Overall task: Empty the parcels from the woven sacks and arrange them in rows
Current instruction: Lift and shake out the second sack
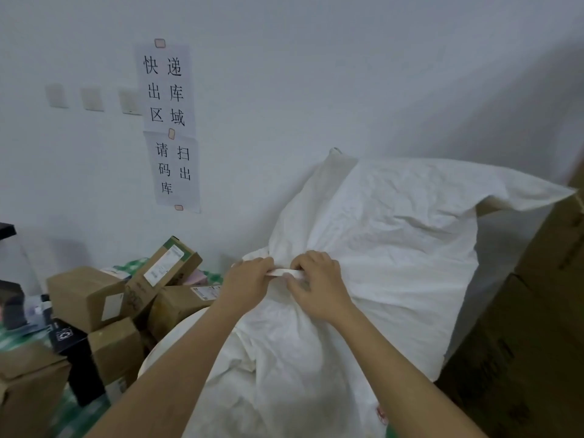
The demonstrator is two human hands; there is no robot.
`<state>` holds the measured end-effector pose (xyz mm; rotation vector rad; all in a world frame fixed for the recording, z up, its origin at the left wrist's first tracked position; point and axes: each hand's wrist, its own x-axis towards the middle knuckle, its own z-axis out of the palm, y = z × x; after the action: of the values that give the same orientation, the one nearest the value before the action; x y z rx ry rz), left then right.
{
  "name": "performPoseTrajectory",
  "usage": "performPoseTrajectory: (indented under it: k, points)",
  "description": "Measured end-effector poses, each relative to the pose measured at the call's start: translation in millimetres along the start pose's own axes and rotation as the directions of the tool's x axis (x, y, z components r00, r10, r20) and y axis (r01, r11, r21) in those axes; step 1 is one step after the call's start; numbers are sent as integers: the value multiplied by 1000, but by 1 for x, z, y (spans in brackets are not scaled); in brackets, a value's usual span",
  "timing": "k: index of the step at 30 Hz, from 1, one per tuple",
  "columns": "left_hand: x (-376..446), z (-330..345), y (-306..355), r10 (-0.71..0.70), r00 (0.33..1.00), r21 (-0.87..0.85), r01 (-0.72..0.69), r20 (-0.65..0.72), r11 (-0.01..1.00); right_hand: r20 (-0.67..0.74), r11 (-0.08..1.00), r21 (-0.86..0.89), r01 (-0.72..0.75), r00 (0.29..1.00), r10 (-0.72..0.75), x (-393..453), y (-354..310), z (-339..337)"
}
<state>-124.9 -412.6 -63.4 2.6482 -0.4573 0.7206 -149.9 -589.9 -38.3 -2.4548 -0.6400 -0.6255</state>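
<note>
Head view: both hands, left hand (249, 281) and right hand (317, 284), pinch white tie (286, 272) on woven sack (379, 248).

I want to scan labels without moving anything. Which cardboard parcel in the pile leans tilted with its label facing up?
The green-edged parcel, propped diagonally atop the pile left of the left hand; the others lie flat.

Both arms extended forward; left hand (251, 281) and right hand (319, 284) close together (fingers curled, pinching).

Parcel depot — pickup sign (169, 121), cartons (87, 297)
</note>
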Motion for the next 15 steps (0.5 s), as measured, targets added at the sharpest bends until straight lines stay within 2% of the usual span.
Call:
performPoseTrajectory:
  k: [2,5,7,8,10,12,15]
  points:
    - [-3,1,-1,-7,1000,32,8,-16,999,-200,999,-16,-44,979,40,-6,0,-10]
    - [-9,4,1,-40,999,55,41,-29,998,-507,980,-70,-187,852,126,-8,8,-34]
    - [-11,7,1,-76,997,62,78,-24,995,-602,950,-107,-294,779,173,-6,15,-53]
    - [-11,8,2,-96,995,69,97,-20,993,-600,931,-143,-335,778,188,-4,18,-63]
    - [-12,9,2,-95,995,62,97,-25,993,-488,889,-271,-369,849,204,3,23,-81]
    - [-13,9,3,-85,996,46,85,-7,995,-291,839,-434,-329,932,214,11,27,-93]
    - [-14,7,5,-61,998,48,61,-1,997,-85,762,-606,-231,970,227,20,31,-94]
